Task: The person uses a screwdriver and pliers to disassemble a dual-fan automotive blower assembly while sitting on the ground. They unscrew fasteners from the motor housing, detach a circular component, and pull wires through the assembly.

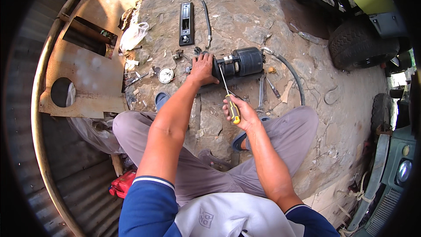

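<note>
Grips yellow-handled screwdriver [233,109] in closed right hand [244,115], reaching with shaft to black cylindrical unit [249,61] lying on stone ground [342,123]. Clasps unit's left end under left hand [202,69], just left of tip.

The one bit of lettering I can pick out from here is a boxed emblem [206,217] of a few grey characters, low in the frame and just left of centre, slightly tilted on the pale front of the shirt [239,208].
</note>
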Tool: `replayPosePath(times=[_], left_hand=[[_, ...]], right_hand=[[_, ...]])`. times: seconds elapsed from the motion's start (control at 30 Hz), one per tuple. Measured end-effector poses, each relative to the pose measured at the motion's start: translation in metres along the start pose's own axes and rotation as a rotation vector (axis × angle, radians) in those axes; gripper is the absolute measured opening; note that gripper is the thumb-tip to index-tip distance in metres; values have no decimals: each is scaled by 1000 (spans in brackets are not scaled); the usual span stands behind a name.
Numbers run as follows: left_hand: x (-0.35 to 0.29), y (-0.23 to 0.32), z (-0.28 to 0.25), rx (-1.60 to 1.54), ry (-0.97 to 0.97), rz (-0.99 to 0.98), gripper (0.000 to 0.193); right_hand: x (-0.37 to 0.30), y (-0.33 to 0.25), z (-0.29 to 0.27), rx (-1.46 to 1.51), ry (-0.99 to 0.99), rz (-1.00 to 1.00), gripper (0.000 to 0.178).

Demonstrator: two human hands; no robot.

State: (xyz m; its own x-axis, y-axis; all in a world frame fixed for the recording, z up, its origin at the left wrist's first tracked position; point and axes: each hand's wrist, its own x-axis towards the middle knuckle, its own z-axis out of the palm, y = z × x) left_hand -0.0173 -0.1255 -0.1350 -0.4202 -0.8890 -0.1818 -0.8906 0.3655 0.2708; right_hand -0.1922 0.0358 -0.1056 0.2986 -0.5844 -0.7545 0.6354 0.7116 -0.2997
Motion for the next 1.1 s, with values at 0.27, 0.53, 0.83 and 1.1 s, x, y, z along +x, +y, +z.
replayPosePath(times=[0.27, 0.53, 0.83, 1.1], left_hand=[[-1, 0, 2, -11, 30, 5, 117], [-5, 0, 0, -10, 7, -15, 117], [-5, -4, 5, -20, 30, -10, 117], [-4, 1, 6, -10, 37, -1, 118]], right_hand=[[13, 9, -19, -17, -56, -11, 38], [-1, 25, 12, -720, 304, -257, 46], [-5, 20, 11, -630, 287, -151, 43], [8, 12, -12, 164, -137, -12, 33]])
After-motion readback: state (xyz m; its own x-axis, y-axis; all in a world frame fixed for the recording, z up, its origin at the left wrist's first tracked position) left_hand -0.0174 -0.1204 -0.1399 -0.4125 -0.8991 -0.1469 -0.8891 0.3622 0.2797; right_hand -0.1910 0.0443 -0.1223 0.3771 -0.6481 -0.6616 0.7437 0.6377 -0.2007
